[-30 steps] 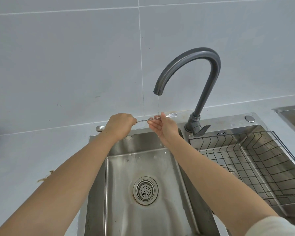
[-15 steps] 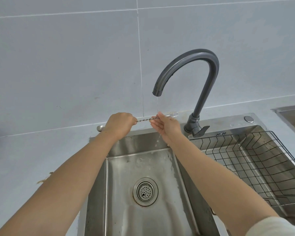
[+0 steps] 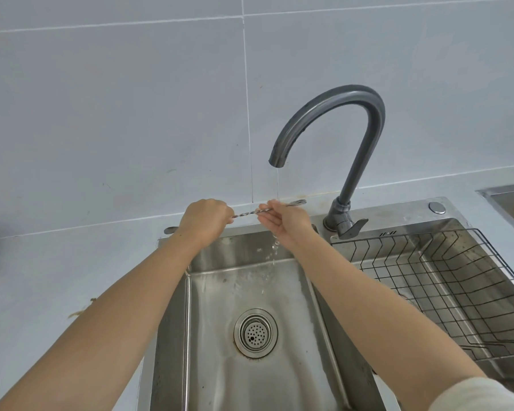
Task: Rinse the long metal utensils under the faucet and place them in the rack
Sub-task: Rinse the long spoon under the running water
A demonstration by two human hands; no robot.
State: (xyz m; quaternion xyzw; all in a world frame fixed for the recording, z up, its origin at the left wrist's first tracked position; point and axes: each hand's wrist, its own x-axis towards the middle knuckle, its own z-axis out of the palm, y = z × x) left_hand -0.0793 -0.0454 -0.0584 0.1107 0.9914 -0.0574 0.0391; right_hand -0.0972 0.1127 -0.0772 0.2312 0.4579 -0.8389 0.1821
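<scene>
A long thin metal utensil (image 3: 245, 214) with a twisted shaft lies level between my two hands, over the back of the sink basin (image 3: 220, 280). My left hand (image 3: 204, 219) is closed around its left end. My right hand (image 3: 284, 219) holds the shaft near its right end, whose tip sticks out past the fingers. A thin stream of water falls from the dark grey faucet (image 3: 333, 99) onto the utensil at my right hand and drips into the basin. The black wire rack (image 3: 445, 262) sits in the right basin and looks bare.
The drain strainer (image 3: 255, 332) is in the middle of the left basin. The faucet lever (image 3: 353, 228) points right at the faucet's base. A round button (image 3: 436, 207) sits on the sink rim. Grey countertop lies to the left, tiled wall behind.
Both hands stay on the utensil under the stream. My right hand has shifted slightly along the shaft, and more water now drips from it into the basin.
</scene>
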